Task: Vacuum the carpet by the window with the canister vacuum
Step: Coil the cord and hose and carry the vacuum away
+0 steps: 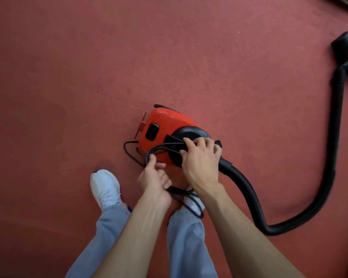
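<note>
Both hands hold the black power cord [159,150]: the left hand [155,178] grips its loops, the right hand [201,160] pinches it on top of the red canister vacuum [165,122], which stands on the red carpet [68,77]. Its black hose [249,197] curves away right.

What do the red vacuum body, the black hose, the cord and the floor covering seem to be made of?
Vacuum body: apparently hard plastic, glossy red; soft highlights on a smooth shell.
Hose: flexible black plastic or rubber, matte; fine ribs, curved course.
Cord: black, probably plastic- or rubber-sheathed; it lies in limp loops.
Carpet: short-pile textile, dull red; grainy, no shine.
</note>
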{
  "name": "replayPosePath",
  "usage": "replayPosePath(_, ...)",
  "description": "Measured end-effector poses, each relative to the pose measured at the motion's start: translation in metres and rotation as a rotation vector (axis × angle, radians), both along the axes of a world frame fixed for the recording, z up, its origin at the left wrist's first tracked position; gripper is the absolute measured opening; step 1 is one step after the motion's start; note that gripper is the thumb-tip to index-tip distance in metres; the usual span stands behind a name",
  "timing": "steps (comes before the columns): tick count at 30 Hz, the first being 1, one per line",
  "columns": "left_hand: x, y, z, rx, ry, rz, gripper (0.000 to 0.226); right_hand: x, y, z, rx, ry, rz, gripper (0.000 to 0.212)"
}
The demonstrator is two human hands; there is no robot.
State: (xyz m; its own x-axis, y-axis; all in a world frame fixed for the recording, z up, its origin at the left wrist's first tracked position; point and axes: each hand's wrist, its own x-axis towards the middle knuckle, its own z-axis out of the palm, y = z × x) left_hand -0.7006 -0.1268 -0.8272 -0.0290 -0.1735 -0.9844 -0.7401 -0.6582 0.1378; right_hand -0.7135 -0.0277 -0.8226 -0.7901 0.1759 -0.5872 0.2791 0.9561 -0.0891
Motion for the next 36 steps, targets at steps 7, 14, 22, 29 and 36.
replayPosePath(7, -0.004, 0.025, -0.009, 0.105, -0.017, 0.023, 0.002, -0.011, 0.024, -0.008, -0.103, -0.048, -0.069, 0.037)
replayPosePath(14, 0.004, 0.034, -0.026, 0.418, 0.079, 0.099, 0.040, 0.008, 0.014, 0.002, -0.139, -0.104, -0.074, 0.054)
replayPosePath(22, -0.008, 0.049, -0.026, 0.406, 0.068, 0.025, 0.039, 0.015, 0.019, -0.006, -0.209, -0.130, -0.036, 0.060)
replayPosePath(29, -0.022, 0.055, -0.024, -0.007, 0.078, -0.287, 0.025, 0.064, 0.046, 0.009, -0.668, 0.015, -0.514, 0.041)
replayPosePath(36, -0.036, 0.051, -0.007, -0.254, 0.155, -0.636, 0.016, 0.116, 0.051, 0.015, -0.750, 0.037, -0.765, 0.029)
